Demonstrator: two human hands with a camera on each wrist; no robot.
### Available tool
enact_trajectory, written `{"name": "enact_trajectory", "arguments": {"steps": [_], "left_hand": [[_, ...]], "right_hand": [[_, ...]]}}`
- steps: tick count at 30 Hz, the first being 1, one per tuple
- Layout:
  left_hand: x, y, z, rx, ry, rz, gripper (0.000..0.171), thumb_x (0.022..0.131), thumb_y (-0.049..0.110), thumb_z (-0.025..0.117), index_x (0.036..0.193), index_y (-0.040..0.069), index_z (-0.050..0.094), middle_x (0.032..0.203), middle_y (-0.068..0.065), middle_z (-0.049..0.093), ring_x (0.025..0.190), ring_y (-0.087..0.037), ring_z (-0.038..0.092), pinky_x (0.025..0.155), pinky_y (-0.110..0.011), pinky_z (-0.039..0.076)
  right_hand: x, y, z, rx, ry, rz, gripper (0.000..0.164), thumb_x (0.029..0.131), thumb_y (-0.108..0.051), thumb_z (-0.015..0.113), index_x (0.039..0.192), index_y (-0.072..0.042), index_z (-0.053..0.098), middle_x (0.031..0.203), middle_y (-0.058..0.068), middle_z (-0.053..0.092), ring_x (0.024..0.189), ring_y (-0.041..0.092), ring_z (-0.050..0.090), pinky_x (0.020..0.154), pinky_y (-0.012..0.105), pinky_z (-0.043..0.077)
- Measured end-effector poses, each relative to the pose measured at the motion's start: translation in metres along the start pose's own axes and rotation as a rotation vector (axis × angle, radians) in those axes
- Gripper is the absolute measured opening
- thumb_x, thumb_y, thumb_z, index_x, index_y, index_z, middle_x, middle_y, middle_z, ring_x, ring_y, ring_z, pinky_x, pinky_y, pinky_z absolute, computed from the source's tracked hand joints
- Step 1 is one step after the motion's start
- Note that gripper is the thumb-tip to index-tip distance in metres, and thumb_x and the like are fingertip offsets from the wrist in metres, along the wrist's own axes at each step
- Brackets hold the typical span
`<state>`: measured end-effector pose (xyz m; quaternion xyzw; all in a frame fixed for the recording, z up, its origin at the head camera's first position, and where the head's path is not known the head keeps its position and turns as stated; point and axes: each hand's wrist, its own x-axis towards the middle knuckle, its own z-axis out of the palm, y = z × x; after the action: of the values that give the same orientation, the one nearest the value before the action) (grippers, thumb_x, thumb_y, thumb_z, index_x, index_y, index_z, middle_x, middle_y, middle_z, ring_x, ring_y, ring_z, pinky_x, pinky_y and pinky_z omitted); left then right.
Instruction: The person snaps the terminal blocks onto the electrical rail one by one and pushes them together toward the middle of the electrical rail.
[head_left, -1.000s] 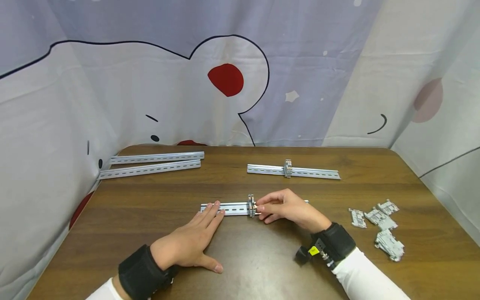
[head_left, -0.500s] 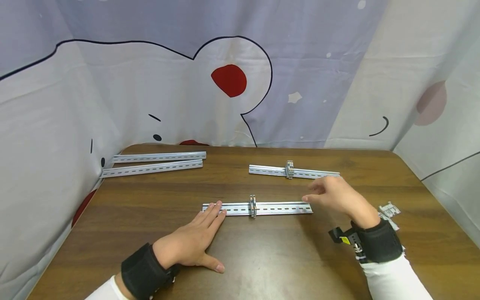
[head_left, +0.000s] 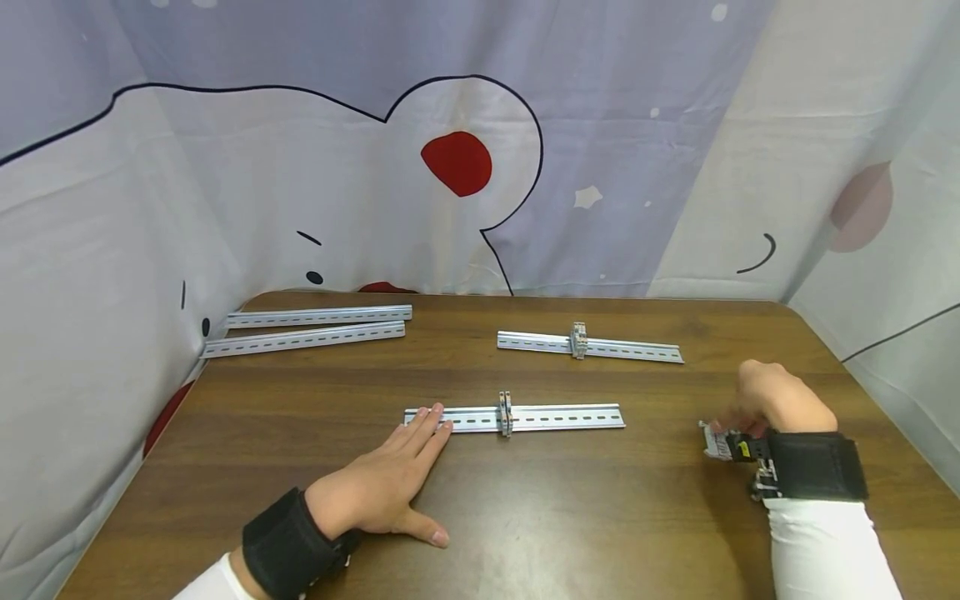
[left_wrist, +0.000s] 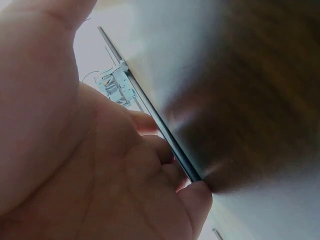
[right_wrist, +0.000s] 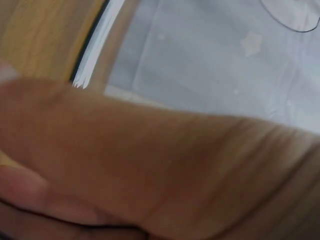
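Observation:
My left hand (head_left: 386,483) lies with its fingers straight across the left end of a slotted metal DIN rail (head_left: 566,417). A slim pair of grey terminal blocks (head_left: 506,414) stands upright on that rail, right of the fingertips; in the left wrist view the terminal blocks (left_wrist: 117,85) sit beyond the hand. At the table's right, my right hand (head_left: 776,404) reaches down with bent fingers to a loose terminal block (head_left: 718,446). Its fingertips meet the block's upper edge, but whether they pinch it is hidden. In the right wrist view the right hand (right_wrist: 140,155) blocks the fingertips.
Another DIN rail (head_left: 637,350) with terminal blocks (head_left: 578,340) mounted on it lies at the back right. Two bare rails (head_left: 318,317) rest at the back left. A printed curtain (head_left: 300,183) hangs behind the wooden table (head_left: 555,517).
My right hand has left the terminal blocks on the rail and moved right to the loose block, now covering the other loose ones. The left hand stays on the rail.

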<state>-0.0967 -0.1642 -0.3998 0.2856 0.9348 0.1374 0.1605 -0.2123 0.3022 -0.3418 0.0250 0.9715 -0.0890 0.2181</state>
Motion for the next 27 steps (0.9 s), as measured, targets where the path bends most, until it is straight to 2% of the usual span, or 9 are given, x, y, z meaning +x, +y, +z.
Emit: {"name": "enact_trajectory", "arguments": {"steps": [4, 8, 12, 15, 18, 22, 25, 27], "left_hand": [[0.000, 0.000, 0.000, 0.003, 0.002, 0.003, 0.126, 0.070, 0.073, 0.067, 0.156, 0.001, 0.010, 0.162, -0.019, -0.004, 0.149, -0.034, 0.000, 0.118, -0.051, 0.016], [0.000, -0.001, 0.000, 0.003, 0.000, 0.006, 0.125, 0.070, 0.073, 0.067, 0.156, 0.001, 0.010, 0.162, -0.019, -0.004, 0.149, -0.035, 0.000, 0.118, -0.051, 0.016], [-0.001, -0.001, 0.000, -0.003, -0.006, 0.002, 0.125, 0.070, 0.073, 0.067, 0.156, 0.002, 0.010, 0.162, -0.019, -0.005, 0.149, -0.034, -0.001, 0.118, -0.051, 0.016], [-0.001, -0.001, 0.000, -0.006, -0.007, 0.000, 0.125, 0.070, 0.073, 0.067, 0.156, 0.001, 0.010, 0.162, -0.019, -0.004, 0.149, -0.034, -0.001, 0.118, -0.051, 0.016], [-0.001, -0.001, 0.000, -0.001, -0.004, 0.001, 0.125, 0.070, 0.073, 0.067, 0.156, 0.001, 0.010, 0.162, -0.019, -0.004, 0.149, -0.034, 0.000, 0.118, -0.051, 0.016], [-0.001, 0.000, 0.000, 0.002, -0.004, 0.002, 0.125, 0.070, 0.073, 0.067, 0.156, 0.001, 0.010, 0.162, -0.019, -0.004, 0.149, -0.034, 0.000, 0.118, -0.051, 0.016], [-0.001, 0.000, 0.000, -0.001, -0.004, 0.001, 0.125, 0.070, 0.072, 0.068, 0.156, 0.001, 0.010, 0.162, -0.019, -0.004, 0.149, -0.034, 0.000, 0.118, -0.050, 0.015], [-0.001, 0.001, -0.001, -0.003, -0.005, -0.002, 0.125, 0.070, 0.072, 0.068, 0.156, 0.001, 0.010, 0.162, -0.019, -0.004, 0.149, -0.034, 0.000, 0.118, -0.050, 0.015]], "right_hand": [[0.007, 0.004, 0.005, 0.003, -0.045, -0.019, 0.037, 0.067, -0.030, 0.088, 0.067, -0.002, 0.064, 0.063, 0.007, 0.064, 0.060, 0.019, 0.062, 0.055, 0.032, 0.050], [0.011, 0.003, 0.010, -0.003, -0.043, -0.046, 0.034, 0.067, -0.025, 0.088, 0.067, -0.001, 0.064, 0.062, 0.007, 0.063, 0.058, 0.019, 0.061, 0.054, 0.031, 0.049], [0.014, -0.003, 0.015, 0.021, -0.047, -0.072, 0.031, 0.072, -0.024, 0.085, 0.064, -0.002, 0.065, 0.058, 0.005, 0.061, 0.053, 0.018, 0.060, 0.051, 0.031, 0.049], [0.017, -0.008, 0.018, 0.054, -0.030, -0.112, 0.031, 0.077, -0.022, 0.081, 0.058, -0.007, 0.061, 0.053, 0.002, 0.058, 0.047, 0.016, 0.057, 0.048, 0.030, 0.048], [0.021, -0.014, 0.021, 0.053, 0.007, -0.176, 0.039, 0.080, -0.016, 0.076, 0.053, -0.016, 0.048, 0.049, -0.005, 0.046, 0.044, 0.011, 0.047, 0.045, 0.026, 0.040], [0.025, -0.020, 0.023, 0.029, 0.052, -0.227, 0.047, 0.078, -0.010, 0.073, 0.054, -0.021, 0.035, 0.053, -0.008, 0.029, 0.049, 0.009, 0.031, 0.047, 0.025, 0.029], [0.025, -0.022, 0.022, 0.018, 0.068, -0.230, 0.036, 0.075, -0.010, 0.076, 0.058, -0.016, 0.046, 0.058, -0.005, 0.041, 0.054, 0.014, 0.040, 0.048, 0.028, 0.034], [0.025, -0.023, 0.021, 0.012, 0.085, -0.225, 0.024, 0.073, -0.013, 0.080, 0.066, -0.011, 0.056, 0.067, 0.001, 0.053, 0.062, 0.019, 0.049, 0.051, 0.032, 0.041]]}}
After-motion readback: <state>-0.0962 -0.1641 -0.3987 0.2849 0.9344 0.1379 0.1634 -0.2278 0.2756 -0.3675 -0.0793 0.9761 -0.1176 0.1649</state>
